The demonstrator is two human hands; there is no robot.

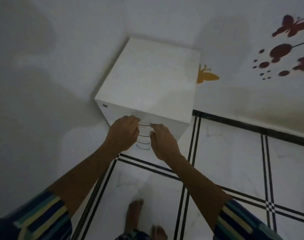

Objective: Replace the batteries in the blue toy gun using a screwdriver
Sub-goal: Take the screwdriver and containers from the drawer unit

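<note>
— Room condition?

— Dim. Two white walls (61, 49) meet in a corner. The floor (230, 161) is white tile with black double lines, and a black skirting strip (251, 126) runs along the foot of the right-hand wall.

— What stands there?

— One white drawer cabinet (147, 80), pushed into that corner. Its left side is near the left wall. Its right rear edge hides part of a yellow butterfly decal (208, 77) on the right-hand wall. Red butterfly decals (289, 26) sit higher on that wall, well apart from the cabinet. The cabinet top is bare.

— Room to move?

— Open tile lies in front of the cabinet and to its right, up to the skirting. The person's bare feet (134, 213) stand on it, back from the front edge.

— Hands?

— Both are at the cabinet's upper front edge, close together. The left hand (123, 132) has its fingers curled over the left end of the top handle (144, 125). The right hand (163, 142) has a fingertip at the right end of that handle and the thumb lower down. Blur prevents me from telling whether it grips. Three more handles show below, between the hands.

— The blue toy gun?

— Its place cannot be told from this view. The drawers are closed.
</note>
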